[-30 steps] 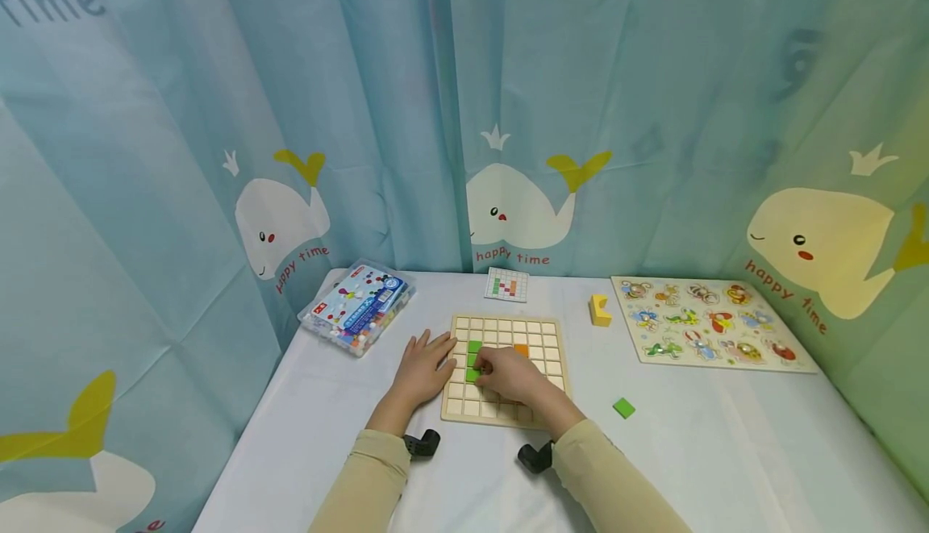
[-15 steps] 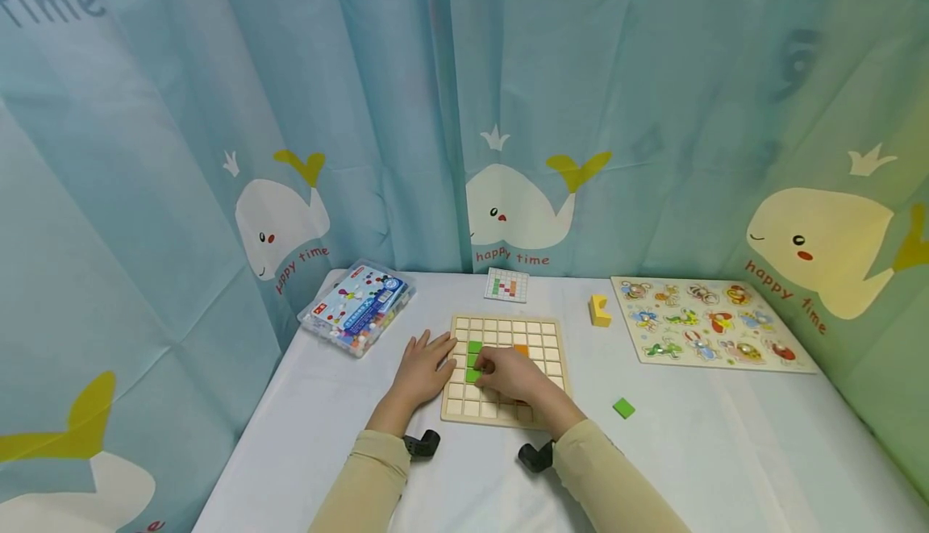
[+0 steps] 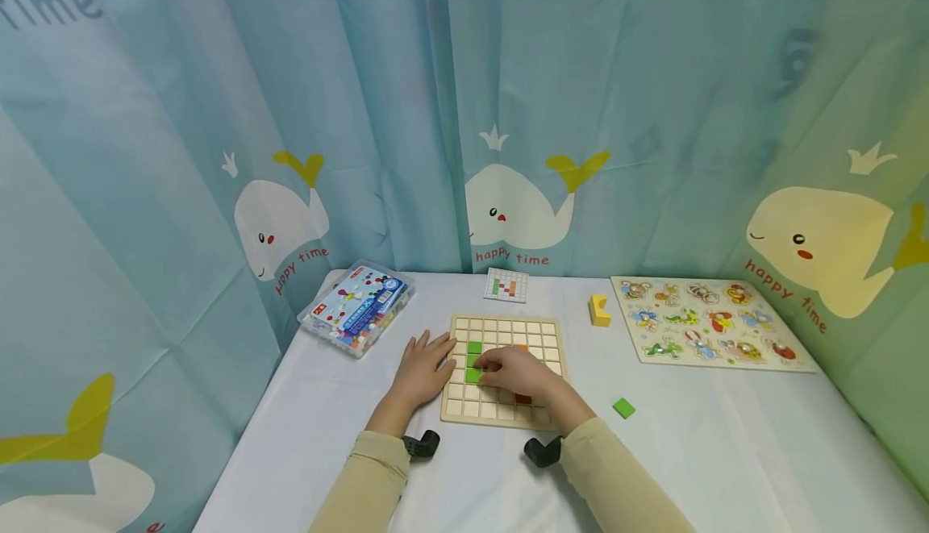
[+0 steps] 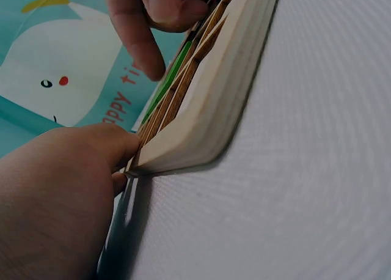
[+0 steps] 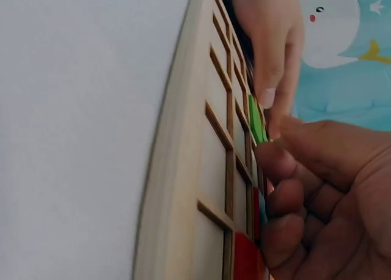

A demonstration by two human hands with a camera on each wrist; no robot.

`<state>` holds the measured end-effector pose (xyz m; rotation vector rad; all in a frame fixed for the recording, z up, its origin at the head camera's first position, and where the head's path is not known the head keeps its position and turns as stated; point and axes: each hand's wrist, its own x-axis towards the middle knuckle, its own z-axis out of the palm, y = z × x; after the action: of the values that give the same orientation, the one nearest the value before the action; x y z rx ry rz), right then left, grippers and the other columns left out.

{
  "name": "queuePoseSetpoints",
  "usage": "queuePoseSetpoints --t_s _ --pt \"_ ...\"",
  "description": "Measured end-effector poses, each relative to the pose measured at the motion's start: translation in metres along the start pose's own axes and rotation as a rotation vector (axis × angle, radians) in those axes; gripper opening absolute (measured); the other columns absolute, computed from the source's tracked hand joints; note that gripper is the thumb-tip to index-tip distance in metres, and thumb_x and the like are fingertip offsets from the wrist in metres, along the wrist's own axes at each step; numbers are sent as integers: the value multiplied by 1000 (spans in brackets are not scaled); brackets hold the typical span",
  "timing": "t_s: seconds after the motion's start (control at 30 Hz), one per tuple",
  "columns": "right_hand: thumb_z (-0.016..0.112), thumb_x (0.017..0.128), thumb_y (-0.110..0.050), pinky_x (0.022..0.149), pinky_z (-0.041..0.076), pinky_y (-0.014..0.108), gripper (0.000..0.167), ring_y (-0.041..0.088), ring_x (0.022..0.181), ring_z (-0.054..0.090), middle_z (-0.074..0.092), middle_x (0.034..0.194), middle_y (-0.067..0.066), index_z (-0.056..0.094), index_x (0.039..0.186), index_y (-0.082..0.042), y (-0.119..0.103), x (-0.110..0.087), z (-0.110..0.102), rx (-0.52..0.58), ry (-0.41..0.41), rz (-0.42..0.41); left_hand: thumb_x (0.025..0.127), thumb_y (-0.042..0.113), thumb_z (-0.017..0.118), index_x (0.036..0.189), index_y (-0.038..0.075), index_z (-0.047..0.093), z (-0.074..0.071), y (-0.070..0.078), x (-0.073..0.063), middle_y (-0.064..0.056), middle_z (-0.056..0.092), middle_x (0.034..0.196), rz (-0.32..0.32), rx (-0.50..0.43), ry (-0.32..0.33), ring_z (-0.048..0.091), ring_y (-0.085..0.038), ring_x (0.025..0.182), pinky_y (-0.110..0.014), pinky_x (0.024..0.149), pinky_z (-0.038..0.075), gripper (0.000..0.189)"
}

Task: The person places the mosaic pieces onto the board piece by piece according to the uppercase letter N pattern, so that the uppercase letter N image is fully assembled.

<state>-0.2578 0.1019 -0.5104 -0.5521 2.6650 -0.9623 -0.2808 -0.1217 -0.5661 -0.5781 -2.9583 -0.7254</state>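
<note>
A wooden grid board point(image 3: 446, 414) lies flat on the table, with green tiles point(image 3: 473, 376) in a column on its left side. My left hand point(image 3: 423, 368) rests at the board's left edge, fingers spread and thumb at the rim. Over the green tiles hovers my right hand point(image 3: 514, 373), fingers loosely bent, with no tile showing between them. The right wrist view shows red tiles point(image 5: 247, 258) and a blue tile point(image 5: 263, 208) beneath its fingers. An orange tile point(image 3: 520, 347) is partly hidden behind the right hand.
A loose green tile point(image 3: 624, 408) lies right of the board. Behind the board is a pattern card point(image 3: 506, 285). A clear box of beads point(image 3: 357, 307) stands back left. A yellow block point(image 3: 599, 310) and an insect puzzle board point(image 3: 711, 323) are on the right.
My right hand has drawn back slightly to the right and its fingers have loosened; a red tile shows below it. The left hand stays where it was.
</note>
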Motion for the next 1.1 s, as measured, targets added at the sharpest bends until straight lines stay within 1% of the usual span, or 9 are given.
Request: queuePoseSetpoints --t_s 0.17,0.27,0.37,0.53,0.6,0.73,0.8,0.93,1.1 --pt "66 95 -25 69 50 29 23 12 76 58 67 90 -8 71 116 -20 6 -3 -8 61 22 16 102 37 48 146 20 50 -1 1 0 -1 45 155 5 2 0 26 -39 149 -58 124 14 48" --pt "65 96 -26 67 51 29 21 13 74 59 67 89 -7 71 115 -21 9 -8 -16 69 47 24 102 38 47 147 21 49 -1 1 0 0 44 156 1 4 -1 25 -38 150 -57 124 13 48" --pt "65 95 -26 67 52 30 21 14 77 58 66 90 -5 72 114 -20 14 -16 -27 62 80 21 102 38 47 147 21 49 0 1 1 0 43 156 -2 -3 -1 25 -38 150 -57 125 12 48" --pt "65 96 -26 72 51 28 24 14 86 57 67 97 -3 71 117 -15 30 -34 -45 47 128 47 101 38 48 147 21 49 1 0 1 0 43 156 -1 -1 -3 25 -38 150 -57 124 12 49" --pt "65 96 -25 73 51 28 25 14 88 57 67 99 -1 71 117 -14 38 -42 -53 33 142 52 101 38 48 147 21 50 1 0 2 -1 44 155 2 2 2 26 -39 150 -57 124 13 49" --pt "64 96 -25 74 51 31 26 17 90 59 68 102 2 70 118 -12 51 -60 -70 -2 171 66 101 39 48 148 23 48 0 0 1 1 43 156 -12 5 -11 24 -37 151 -56 125 12 49" --pt "64 96 -25 76 51 32 26 17 91 59 68 102 2 70 118 -13 58 -69 -77 -21 191 84 102 39 48 148 22 48 0 0 1 1 42 156 -14 3 -12 24 -37 151 -56 125 11 49" --pt "64 96 -27 77 51 34 28 17 93 59 68 103 2 69 119 -13 72 -87 -88 -51 204 111 102 39 47 148 23 48 0 0 1 2 42 157 -15 0 -9 23 -36 151 -56 125 11 49" --pt "64 96 -29 74 50 32 29 16 92 59 68 104 2 69 121 -13 88 -110 -96 -51 200 159 102 39 48 147 22 49 1 0 0 1 43 156 -7 -9 1 24 -37 150 -56 125 11 49"
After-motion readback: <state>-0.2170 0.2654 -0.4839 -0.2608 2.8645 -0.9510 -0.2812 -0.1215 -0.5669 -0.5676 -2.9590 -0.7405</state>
